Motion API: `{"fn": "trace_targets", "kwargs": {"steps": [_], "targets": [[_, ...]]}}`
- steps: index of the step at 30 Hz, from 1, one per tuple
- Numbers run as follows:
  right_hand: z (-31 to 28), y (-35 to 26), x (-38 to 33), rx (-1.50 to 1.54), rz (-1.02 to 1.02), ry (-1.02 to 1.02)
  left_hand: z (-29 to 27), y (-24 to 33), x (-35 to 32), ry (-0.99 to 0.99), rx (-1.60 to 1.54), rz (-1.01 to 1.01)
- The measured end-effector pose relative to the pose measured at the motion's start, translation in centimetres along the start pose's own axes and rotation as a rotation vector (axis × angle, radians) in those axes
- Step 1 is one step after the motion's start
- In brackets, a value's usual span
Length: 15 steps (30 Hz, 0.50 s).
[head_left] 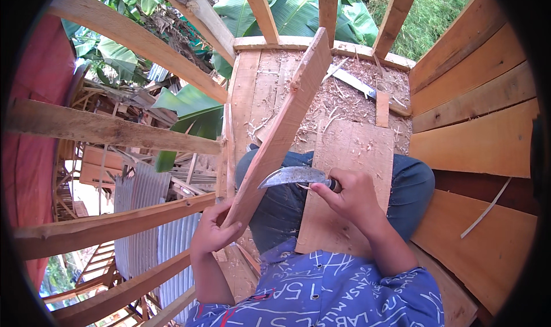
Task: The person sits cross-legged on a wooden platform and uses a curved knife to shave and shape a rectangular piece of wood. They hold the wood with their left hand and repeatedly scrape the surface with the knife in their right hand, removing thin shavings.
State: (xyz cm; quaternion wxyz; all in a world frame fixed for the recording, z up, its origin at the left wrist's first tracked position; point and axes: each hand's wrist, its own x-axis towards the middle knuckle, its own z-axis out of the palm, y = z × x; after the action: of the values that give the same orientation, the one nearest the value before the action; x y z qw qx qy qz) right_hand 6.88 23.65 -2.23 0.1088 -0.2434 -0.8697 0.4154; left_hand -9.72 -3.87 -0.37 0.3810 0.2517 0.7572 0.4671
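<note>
My left hand point(215, 226) is wrapped round the near end of a long wooden plank point(281, 120), which slants up and away to the right. My right hand point(353, 192) grips the dark handle of a curved knife point(294, 175). Its broad grey blade points left, and the tip is at the plank's edge; I cannot tell whether they touch. A thin curl of wood hangs by the handle. Beneath my right hand, a wide flat board point(359, 149) lies across my lap, sprinkled with shavings.
Shavings cover the plank floor point(247, 92) ahead. A long flat blade-like tool point(353, 81) lies there by a small wood block point(383, 109). Slatted rails point(115, 123) stand at left, with corrugated sheets point(140, 198) beyond. A board wall point(476, 137) closes the right side.
</note>
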Motion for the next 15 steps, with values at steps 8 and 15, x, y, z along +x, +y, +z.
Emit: {"fn": "trace_targets", "kwargs": {"steps": [8, 15], "targets": [[-0.1, 1.3, -1.2, 0.045, 0.166, -0.038, -0.2, 3.2, 1.8, 0.188, 0.397, 0.020], [-0.7, 0.9, -1.0, 0.040, 0.229, -0.071, 1.6, 2.5, -0.1, 0.129, 0.203, -0.063]]}}
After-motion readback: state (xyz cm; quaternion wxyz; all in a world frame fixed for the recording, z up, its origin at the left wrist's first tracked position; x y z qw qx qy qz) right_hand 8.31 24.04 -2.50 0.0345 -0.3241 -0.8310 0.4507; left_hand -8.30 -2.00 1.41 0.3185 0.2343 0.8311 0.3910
